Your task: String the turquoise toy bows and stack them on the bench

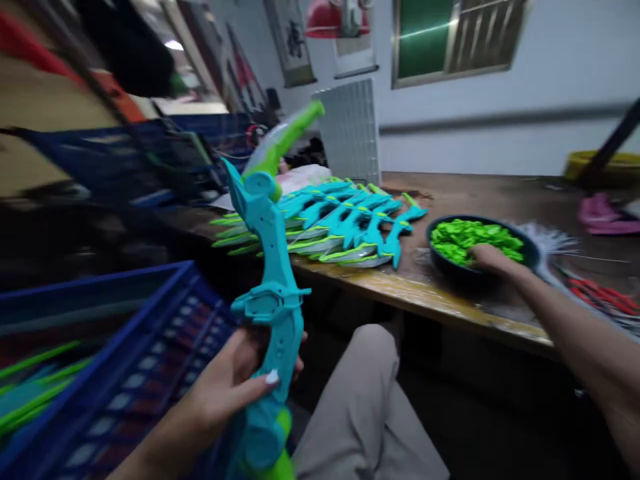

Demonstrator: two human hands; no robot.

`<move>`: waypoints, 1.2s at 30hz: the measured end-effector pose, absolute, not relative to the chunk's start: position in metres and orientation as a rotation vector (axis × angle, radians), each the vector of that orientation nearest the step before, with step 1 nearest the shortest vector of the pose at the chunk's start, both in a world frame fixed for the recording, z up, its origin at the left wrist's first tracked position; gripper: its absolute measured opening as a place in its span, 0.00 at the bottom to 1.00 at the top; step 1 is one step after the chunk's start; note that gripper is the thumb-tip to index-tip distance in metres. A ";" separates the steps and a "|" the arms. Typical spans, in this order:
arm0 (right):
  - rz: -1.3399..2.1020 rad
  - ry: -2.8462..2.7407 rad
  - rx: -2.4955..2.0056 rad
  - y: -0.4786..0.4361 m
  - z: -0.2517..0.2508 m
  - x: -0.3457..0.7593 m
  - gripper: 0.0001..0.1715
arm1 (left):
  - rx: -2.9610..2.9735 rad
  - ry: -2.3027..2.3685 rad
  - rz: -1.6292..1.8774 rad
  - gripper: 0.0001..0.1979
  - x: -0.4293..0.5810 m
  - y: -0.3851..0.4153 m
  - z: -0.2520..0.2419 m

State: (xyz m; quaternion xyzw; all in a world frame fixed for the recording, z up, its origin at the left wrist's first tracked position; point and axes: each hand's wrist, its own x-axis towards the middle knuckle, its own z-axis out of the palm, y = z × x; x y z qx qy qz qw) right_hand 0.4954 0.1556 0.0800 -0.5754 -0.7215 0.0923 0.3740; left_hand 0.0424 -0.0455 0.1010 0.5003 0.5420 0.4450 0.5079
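Note:
My left hand point(220, 393) is wrapped around the lower grip of a turquoise toy bow point(275, 260) with lime-green and clear limbs. The bow stands nearly upright before me, its top limb blurred and its lower end running out of the picture. My right hand point(489, 259) reaches into a dark round bowl point(450, 275) on the bench. Small bright-green plastic parts point(457, 239) fill that bowl, and my right fingertips are hidden among them. Several similar toy bows point(350, 217) lie in an overlapping row on the bench, left of the bowl.
At my left stands a blue plastic crate point(165, 333) with green and turquoise pieces inside. The wooden bench point(425, 300) runs across in front of my knees. Red-handled tools point(603, 293) and whitish strands point(547, 240) lie right of the bowl, with pink cloth point(605, 215) beyond.

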 end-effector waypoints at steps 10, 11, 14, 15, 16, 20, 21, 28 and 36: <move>0.614 -1.552 -1.749 0.190 0.067 0.543 0.16 | 0.916 1.027 1.028 0.40 0.070 -0.004 0.086; 0.650 -1.523 -1.692 0.186 0.067 0.540 0.17 | 0.881 1.013 1.041 0.39 0.074 0.003 0.087; 0.780 -1.481 -1.484 0.168 0.070 0.522 0.28 | 0.837 1.083 1.032 0.38 0.086 0.021 0.088; 0.832 -1.481 -1.414 0.162 0.070 0.512 0.33 | 0.850 1.106 1.015 0.40 0.090 0.026 0.088; 0.886 -1.486 -1.350 0.156 0.072 0.500 0.37 | 0.871 1.114 0.995 0.43 0.093 0.032 0.087; 1.090 -1.566 -1.165 0.132 0.080 0.445 0.31 | 0.948 1.057 0.951 0.50 0.095 0.049 0.088; 1.113 -1.624 -1.116 0.126 0.084 0.430 0.27 | 0.966 1.039 0.935 0.50 0.093 0.052 0.088; 1.196 -1.864 -0.819 0.088 0.108 0.357 0.13 | 1.121 0.930 0.690 0.32 0.071 0.068 0.084; 0.819 -2.280 -0.599 0.067 0.115 0.329 0.08 | 1.450 0.789 0.414 0.17 0.068 0.064 0.080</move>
